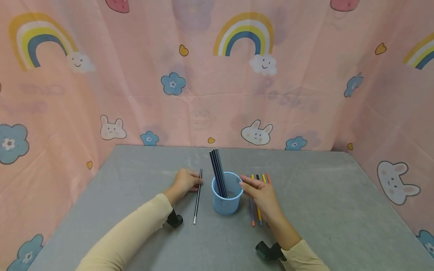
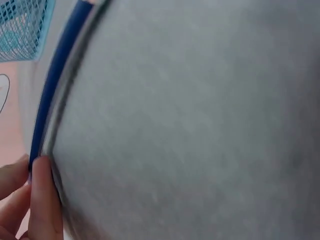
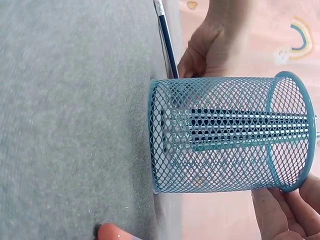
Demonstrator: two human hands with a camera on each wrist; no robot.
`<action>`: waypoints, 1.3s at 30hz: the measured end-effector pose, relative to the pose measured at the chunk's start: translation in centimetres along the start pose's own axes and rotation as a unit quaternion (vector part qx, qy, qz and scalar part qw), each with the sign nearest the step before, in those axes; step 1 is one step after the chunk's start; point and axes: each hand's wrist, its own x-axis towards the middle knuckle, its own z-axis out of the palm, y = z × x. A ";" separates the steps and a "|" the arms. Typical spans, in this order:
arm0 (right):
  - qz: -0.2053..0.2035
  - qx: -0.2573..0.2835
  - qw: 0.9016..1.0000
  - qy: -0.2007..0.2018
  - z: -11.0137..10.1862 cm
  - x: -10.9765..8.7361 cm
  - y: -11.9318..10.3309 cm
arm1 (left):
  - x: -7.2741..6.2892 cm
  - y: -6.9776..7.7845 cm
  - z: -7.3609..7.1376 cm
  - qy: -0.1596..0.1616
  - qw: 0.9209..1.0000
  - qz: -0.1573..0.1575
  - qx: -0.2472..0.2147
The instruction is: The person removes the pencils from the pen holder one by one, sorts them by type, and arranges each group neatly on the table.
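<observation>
My left hand (image 1: 184,182) pinches a dark blue pencil (image 1: 197,201) near its far end. The pencil's pale-tipped end points toward me; whether it touches the table cannot be told. In the left wrist view, the pencil (image 2: 57,65) runs up from the fingertips (image 2: 42,190). Right of it stands a light blue mesh pencil cup (image 1: 226,207), upright on the table. Several dark pencils (image 1: 218,173) lean inside the cup toward its left side. My right hand (image 1: 262,195) holds the cup at its right rim, with fingers (image 3: 270,210) against the mesh in the right wrist view.
Several coloured pencils (image 1: 259,216) lie right of the cup, partly hidden under my right hand. The grey table (image 1: 325,203) ends at a pink printed curtain (image 1: 305,86) at the back and sides. A dark camera mount (image 1: 269,251) sits at my right wrist.
</observation>
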 end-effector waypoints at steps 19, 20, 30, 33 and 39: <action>-0.009 0.001 1.000 -0.005 0.0 -0.3 -0.1 | -0.2 0.3 0.8 0.043 0.998 0.004 0.040; -0.009 -0.001 1.000 -0.005 0.0 -0.3 -0.1 | -0.2 0.2 0.8 0.043 0.998 0.006 0.038; -0.008 -0.005 1.000 -0.008 0.0 -0.1 0.0 | -1.5 1.7 0.2 0.089 0.994 0.049 -0.050; -0.008 -0.003 1.000 -0.007 0.0 -0.2 0.0 | -2.6 2.9 0.0 0.093 0.988 0.070 -0.104; -0.011 0.003 1.000 -0.007 -0.1 -0.4 -0.1 | -4.7 4.4 0.0 0.084 0.975 0.112 -0.174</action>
